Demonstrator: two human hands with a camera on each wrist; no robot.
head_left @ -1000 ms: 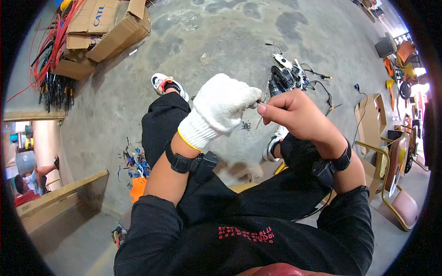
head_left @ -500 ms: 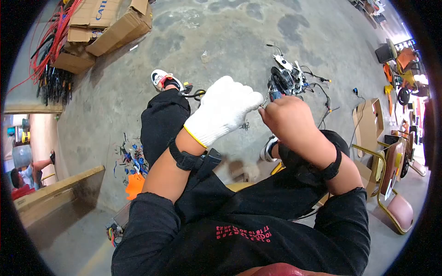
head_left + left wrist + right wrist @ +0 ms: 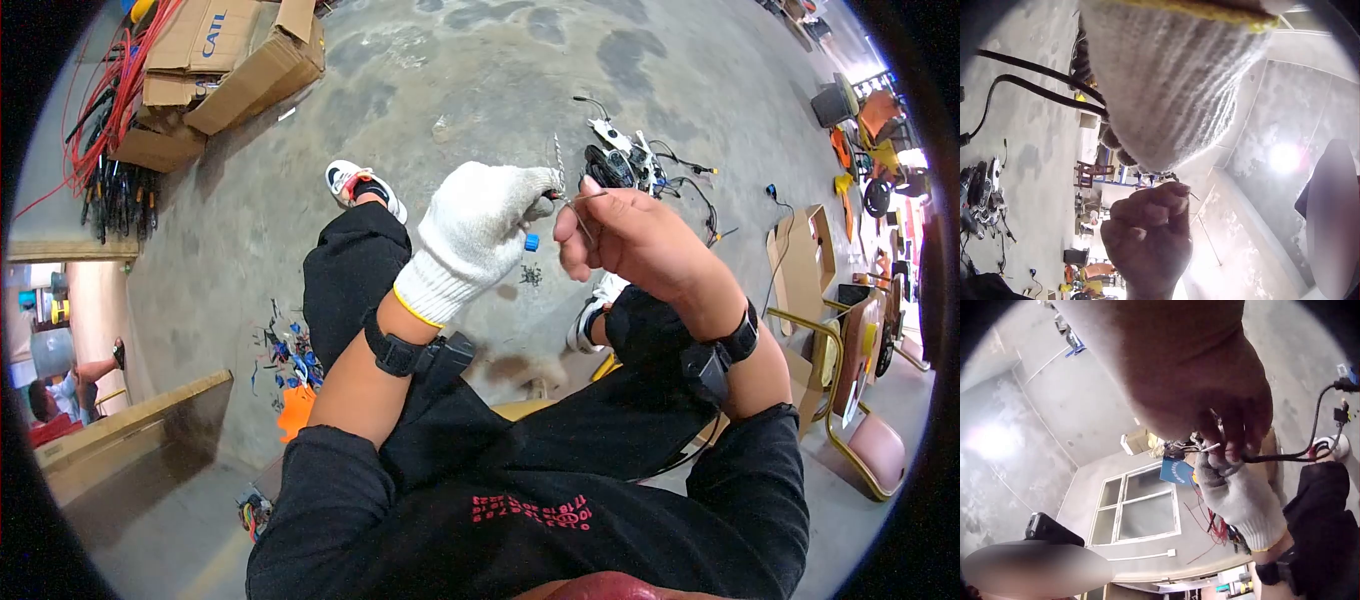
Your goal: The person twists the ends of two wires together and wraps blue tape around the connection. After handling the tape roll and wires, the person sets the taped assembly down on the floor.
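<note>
My left hand (image 3: 475, 225), in a white knit glove, grips a black cable (image 3: 1041, 81) with its fingers curled. In the head view a twisted strand of wire (image 3: 558, 152) sticks up past the glove's fingertips, and a blue connector (image 3: 531, 242) shows just below them. My bare right hand (image 3: 645, 235) is close beside it, pinching a thin wire (image 3: 590, 196) that runs across from the glove. From the right wrist, the black cable trails to small connectors (image 3: 1341, 415), and a pale wire end (image 3: 1211, 448) shows by the fingers. The gloved palm is hidden.
A heap of white and black parts with cables (image 3: 625, 150) lies on the concrete floor ahead. Blue scraps (image 3: 295, 350) and an orange piece (image 3: 296, 412) lie left of my leg. Cardboard boxes (image 3: 225, 60) and red cables (image 3: 110, 110) are at far left, a chair (image 3: 875, 450) at right.
My right hand rolled knuckles-up against the glove, then turned back and drew slightly right. The twisted strand now points upward and the blue connector has come into sight.
</note>
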